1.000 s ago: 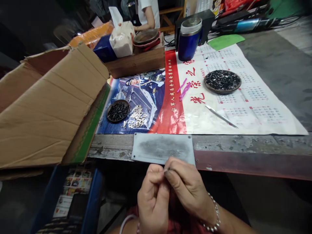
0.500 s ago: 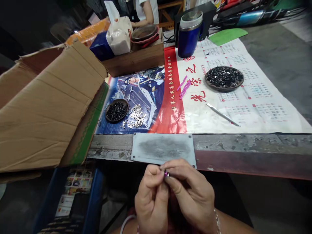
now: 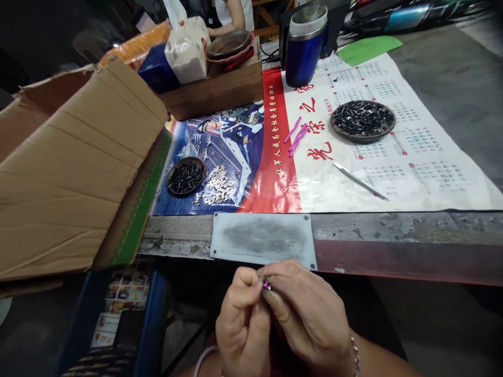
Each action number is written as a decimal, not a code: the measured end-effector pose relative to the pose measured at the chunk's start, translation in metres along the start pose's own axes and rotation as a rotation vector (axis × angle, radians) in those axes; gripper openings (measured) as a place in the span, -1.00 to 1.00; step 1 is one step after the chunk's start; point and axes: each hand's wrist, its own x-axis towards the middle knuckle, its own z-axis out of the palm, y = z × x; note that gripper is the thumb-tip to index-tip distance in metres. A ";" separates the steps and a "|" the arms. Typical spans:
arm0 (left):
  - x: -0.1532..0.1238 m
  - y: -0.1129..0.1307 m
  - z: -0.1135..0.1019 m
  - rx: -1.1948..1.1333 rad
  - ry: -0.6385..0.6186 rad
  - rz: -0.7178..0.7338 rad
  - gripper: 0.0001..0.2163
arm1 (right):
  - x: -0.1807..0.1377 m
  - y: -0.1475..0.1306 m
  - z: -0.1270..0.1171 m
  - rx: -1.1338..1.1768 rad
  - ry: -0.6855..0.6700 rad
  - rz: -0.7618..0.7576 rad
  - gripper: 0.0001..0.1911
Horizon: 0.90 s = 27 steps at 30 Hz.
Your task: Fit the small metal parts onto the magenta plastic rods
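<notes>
In front of the table edge, my left hand (image 3: 244, 320) and my right hand (image 3: 312, 314) meet with fingertips pinched together. Between them shows a small purple piece (image 3: 266, 284) with a shiny metallic bit beside it; most of it is hidden by the fingers. Just beyond the hands, a pale plate (image 3: 263, 238) with a dark smudge is fixed to the table edge. A pile of small silver rings (image 3: 218, 185) lies beside a small dish of black pieces (image 3: 186, 176). Several purple strips (image 3: 297, 139) and a slim metal blade-like tool (image 3: 360, 181) rest on the calendar poster.
A larger dish of black pieces (image 3: 362, 121) sits at right, near a blue mug (image 3: 305, 50). On the left stands an open cardboard box (image 3: 74, 178), above a blue bin (image 3: 155, 314). A wooden box (image 3: 216, 91) holds tissues. Another person's arm (image 3: 234, 15) shows behind.
The view has shifted slightly, so the tabletop things sit a little higher. My hands stay pinched together around the purple piece, with a small turn of the right hand.
</notes>
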 end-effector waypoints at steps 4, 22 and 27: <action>-0.001 -0.002 0.000 -0.021 0.006 -0.039 -0.81 | -0.003 0.002 0.005 -0.053 0.017 -0.012 -0.84; -0.010 -0.006 0.003 -0.001 0.061 -0.105 -0.91 | 0.001 0.017 0.012 -0.258 0.075 -0.076 -0.61; -0.005 -0.001 0.001 0.006 0.053 -0.123 -0.89 | 0.002 0.015 0.007 0.050 -0.109 0.161 -0.49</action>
